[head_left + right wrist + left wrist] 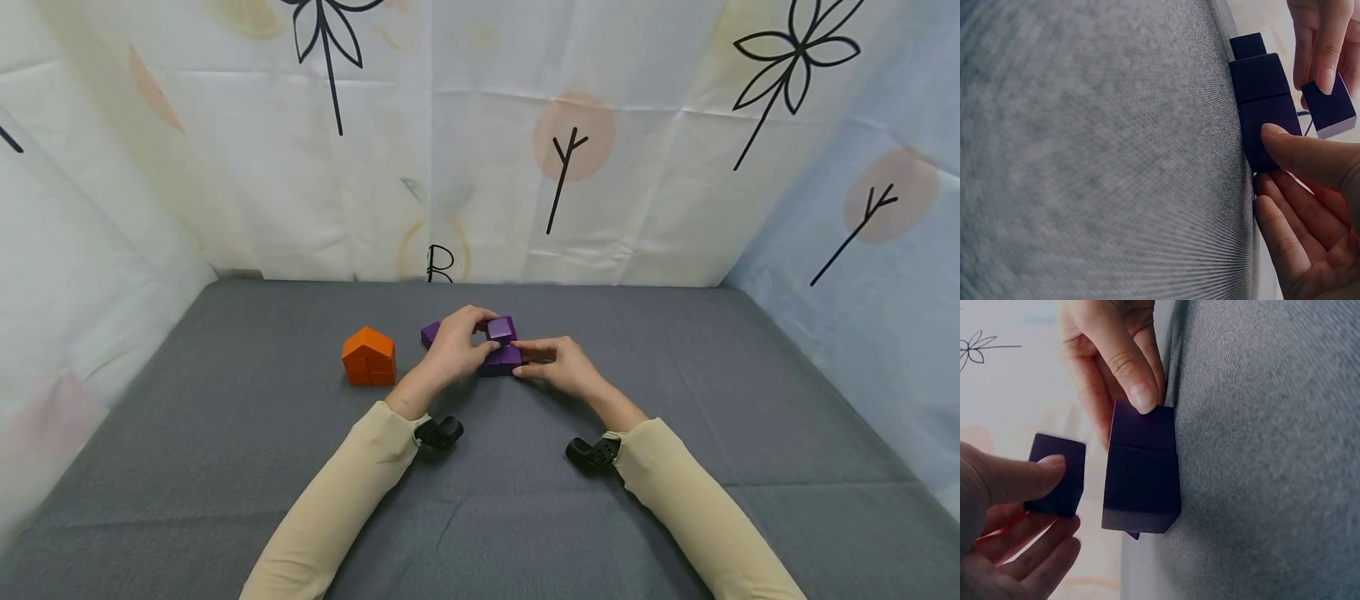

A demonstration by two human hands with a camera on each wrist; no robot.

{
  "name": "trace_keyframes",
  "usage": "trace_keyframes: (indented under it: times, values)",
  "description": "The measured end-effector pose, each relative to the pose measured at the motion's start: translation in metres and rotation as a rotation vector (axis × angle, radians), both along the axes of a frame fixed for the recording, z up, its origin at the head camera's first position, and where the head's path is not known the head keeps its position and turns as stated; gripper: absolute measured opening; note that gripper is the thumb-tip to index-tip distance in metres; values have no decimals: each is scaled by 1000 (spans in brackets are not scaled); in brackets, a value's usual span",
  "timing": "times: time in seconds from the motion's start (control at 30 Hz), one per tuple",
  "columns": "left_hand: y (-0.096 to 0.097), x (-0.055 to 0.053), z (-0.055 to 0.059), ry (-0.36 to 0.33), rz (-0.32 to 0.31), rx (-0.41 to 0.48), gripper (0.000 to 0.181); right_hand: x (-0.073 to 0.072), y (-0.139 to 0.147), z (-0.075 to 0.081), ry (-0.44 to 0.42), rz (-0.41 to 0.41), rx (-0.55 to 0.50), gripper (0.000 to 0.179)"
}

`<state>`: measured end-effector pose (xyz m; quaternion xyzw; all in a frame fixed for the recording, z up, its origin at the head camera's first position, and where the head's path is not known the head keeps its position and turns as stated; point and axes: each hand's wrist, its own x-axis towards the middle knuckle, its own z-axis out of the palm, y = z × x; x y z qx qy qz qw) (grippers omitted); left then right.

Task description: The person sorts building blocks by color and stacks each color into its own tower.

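Note:
My left hand (pixel 456 348) pinches a purple block (pixel 501 328) between thumb and fingers. In the left wrist view that held block (pixel 1072 447) hangs apart from the two purple blocks (pixel 1141 478) standing side by side on the cloth. My right hand (pixel 568 367) grips the right end of this pair, its thumb on the near face. Another purple piece (pixel 430 334) lies to the left, partly hidden behind my left hand. In the right wrist view, a smaller-looking purple block (pixel 1249 45) shows beyond the pair.
Left of my left hand stands an orange house shape (pixel 369 358) made of several blocks, with a peaked top. Grey cloth (pixel 480 517) covers the table. Patterned white curtains (pixel 480 167) rise along the back and sides.

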<state>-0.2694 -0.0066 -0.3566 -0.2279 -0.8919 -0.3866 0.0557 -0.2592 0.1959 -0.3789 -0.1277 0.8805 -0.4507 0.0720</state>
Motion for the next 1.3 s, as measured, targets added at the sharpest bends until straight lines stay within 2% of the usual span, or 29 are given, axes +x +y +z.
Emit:
trace_keyframes:
  times: [0.23,0.47,0.87,1.3]
  values:
    - [3,1,0,-22,-93,-63,37,1,1,0,29,20,11,46]
    - [4,0,0,-43,-147,-78,36,1,0,0,42,21,0,44]
    - [5,0,0,-68,-159,-87,36,0,0,-1,57,26,-15,43]
    - [4,0,0,-60,-180,-97,38,0,-1,1,44,28,-13,44]
